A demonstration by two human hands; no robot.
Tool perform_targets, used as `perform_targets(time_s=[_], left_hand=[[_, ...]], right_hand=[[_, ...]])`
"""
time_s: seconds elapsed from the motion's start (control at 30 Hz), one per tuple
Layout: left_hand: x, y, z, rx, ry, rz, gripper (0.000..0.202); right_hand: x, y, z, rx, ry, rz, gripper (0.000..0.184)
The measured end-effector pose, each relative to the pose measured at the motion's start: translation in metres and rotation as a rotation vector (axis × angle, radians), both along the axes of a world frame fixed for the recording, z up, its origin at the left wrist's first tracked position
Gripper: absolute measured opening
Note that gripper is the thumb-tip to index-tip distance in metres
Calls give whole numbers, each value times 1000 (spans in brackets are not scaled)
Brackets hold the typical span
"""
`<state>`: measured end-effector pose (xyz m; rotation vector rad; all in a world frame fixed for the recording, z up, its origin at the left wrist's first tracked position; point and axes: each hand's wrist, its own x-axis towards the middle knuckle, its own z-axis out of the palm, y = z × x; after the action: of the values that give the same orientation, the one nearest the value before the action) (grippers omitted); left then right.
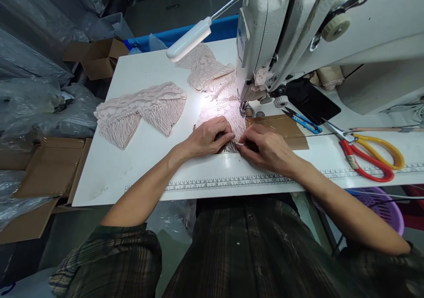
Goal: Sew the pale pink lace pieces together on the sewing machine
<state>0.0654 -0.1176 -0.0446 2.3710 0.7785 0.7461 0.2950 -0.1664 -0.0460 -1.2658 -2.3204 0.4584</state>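
My left hand (210, 137) lies on the pink lace piece (220, 108), fingers pressed together. My right hand (268, 150) pinches its hem, near the desk's (139, 165) front edge, just before the presser foot (243, 109). I judge I'm aligning the edge; feeding it calls for even tension.

1. Two hands: left hand (212, 137), right hand (268, 150).
2. Two lots of pink lace: lace under the needle (219, 107), spare lace (142, 110) lying apart to the left.
3. One sewing machine (298, 28), one lamp (188, 39).
4. Two cutting tools: one pair of red-and-yellow scissors (367, 154), one pair of blue snips (303, 120).
5. One pencil (380, 129), one purple basket (387, 205).
6. One open cardboard box (99, 57) at the back; flattened cardboard (49, 170) beside the table, too stacked to count.
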Motion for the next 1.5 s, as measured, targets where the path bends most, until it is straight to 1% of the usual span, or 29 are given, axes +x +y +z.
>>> perform_targets(time_s=[0.07, 0.1, 0.13, 0.2, 0.23, 0.27, 0.33, 0.4, 0.47, 0.5, 0.57, 0.6, 0.67, 0.73, 0.87, 1.1, 1.3, 1.37, 1.5], left_hand=[[-1, 1, -2, 106, -30, -17, 31], [-1, 1, -3, 174, -33, -29, 30], [-1, 2, -3, 243, -28, -46, 27], [-1, 1, -4, 361, -17, -93, 11], [0, 1, -3, 402, -22, -115, 6], [1, 0, -2, 431, -32, -134, 5], [3, -1, 0, 460, -47, -147, 6], [3, -2, 3, 465, -50, -153, 7], [2, -3, 5, 443, -34, -180, 5], [2, -3, 5, 425, -20, -200, 3], [0, -2, 4, 385, 10, -236, 11], [0, -1, 3, 369, 20, -245, 14], [0, 0, 0, 357, 20, -249, 12], [1, 1, -3, 366, 4, -240, 7], [3, 3, -6, 403, -30, -230, 8], [0, 4, -4, 448, -28, -190, 11], [2, 3, -3, 395, 11, -230, 14], [3, 3, -5, 420, -6, -227, 12], [3, 5, -7, 464, -39, -214, 12]], right_hand=[[1, 1, 0, -10, 6, 19, 23], [3, 3, 2, -43, 38, 45, 23], [6, 6, 5, -95, 75, 77, 24], [15, 17, 13, -208, 130, 106, 27], [21, 24, 17, -250, 136, 81, 29], [25, 32, 20, -253, 127, 21, 31], [33, 46, 22, -247, 79, -47, 30], [36, 55, 16, -220, 46, -53, 30], [37, 57, 5, -140, 53, -32, 33], [37, 56, -1, -86, 61, -13, 35], [38, 52, -12, 7, 66, 29, 41], [38, 50, -15, 34, 59, 45, 43], [39, 48, -19, 56, 43, 47, 43], [39, 48, -19, 65, 33, 30, 42], [38, 48, -19, 86, 26, 12, 41], [38, 48, -20, 76, 34, 1, 40], [38, 48, -19, 71, 53, 9, 42], [38, 48, -19, 66, 53, 9, 42], [39, 48, -18, 63, 55, 6, 44]])
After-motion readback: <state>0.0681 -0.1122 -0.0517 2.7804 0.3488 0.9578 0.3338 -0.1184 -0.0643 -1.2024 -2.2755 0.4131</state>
